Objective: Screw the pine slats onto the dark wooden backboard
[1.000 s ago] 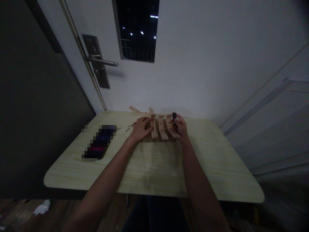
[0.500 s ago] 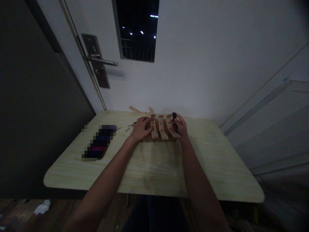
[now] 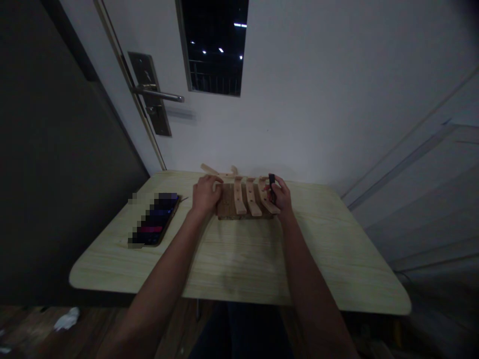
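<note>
A brown wooden board [image 3: 226, 202] lies on the table with three pale curved wooden hooks side by side across it: a left hook [image 3: 238, 194], a middle hook [image 3: 252, 197] and a right hook [image 3: 265, 198]. Dark holes or screw heads show on them. My left hand [image 3: 205, 193] is at the board's left end, fingers curled round its edge and thumb against it. My right hand [image 3: 283, 195] is closed around a black-and-red hand tool [image 3: 272, 180], upright beside the right hook. The tool's lower end is hidden.
Behind the board lies another pale wooden hook [image 3: 209, 169]. A phone [image 3: 159, 219] rests on the left of the table [image 3: 239, 269], with a thin metal piece [image 3: 184, 199] near its top corner. A white door with a handle [image 3: 159, 94] stands behind the table.
My left hand has moved left off the left hook to the board's left end, and now covers the small screws seen there before. My right hand keeps hold of the tool.
</note>
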The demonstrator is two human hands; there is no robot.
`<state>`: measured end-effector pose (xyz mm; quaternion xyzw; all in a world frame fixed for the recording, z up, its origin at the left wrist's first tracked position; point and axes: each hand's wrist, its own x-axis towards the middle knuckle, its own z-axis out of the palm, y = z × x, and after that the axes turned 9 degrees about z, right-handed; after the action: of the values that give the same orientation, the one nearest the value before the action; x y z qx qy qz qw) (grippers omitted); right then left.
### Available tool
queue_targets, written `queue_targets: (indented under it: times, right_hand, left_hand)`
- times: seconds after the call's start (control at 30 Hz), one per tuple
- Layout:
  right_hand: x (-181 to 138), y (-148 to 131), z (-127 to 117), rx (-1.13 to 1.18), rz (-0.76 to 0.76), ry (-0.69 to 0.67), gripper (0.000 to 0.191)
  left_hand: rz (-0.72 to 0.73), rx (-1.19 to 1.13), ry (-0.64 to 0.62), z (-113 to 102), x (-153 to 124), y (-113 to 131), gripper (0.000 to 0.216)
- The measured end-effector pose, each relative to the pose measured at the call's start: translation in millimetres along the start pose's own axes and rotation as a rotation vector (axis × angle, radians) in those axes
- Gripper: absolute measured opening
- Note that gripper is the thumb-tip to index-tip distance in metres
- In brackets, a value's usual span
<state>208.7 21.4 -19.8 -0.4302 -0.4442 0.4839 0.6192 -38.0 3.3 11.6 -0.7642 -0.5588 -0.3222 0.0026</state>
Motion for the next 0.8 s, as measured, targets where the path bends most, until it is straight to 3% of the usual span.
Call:
queue_targets:
  times: [0.13, 0.3, 0.8]
  right_hand:
    - [-0.2, -0.5, 1.2, -0.019, 0.003, 0.014, 0.052]
    - [-1.7, -1.2, 2.2, -0.026, -0.006, 0.007, 0.054]
    - [-2.0, 0.1, 0.2, -0.050, 0.016, 0.024, 0.052]
  left_hand:
    - [-0.220, 0.287, -0.141, -12.4, -1.4, -23.2, 0.035]
    - [-0.169, 0.240, -0.291, -8.6, -0.4, -49.8, 0.035]
    - [-0.050, 0.181, -0.260, 1.9, -0.7, -46.1, 0.027]
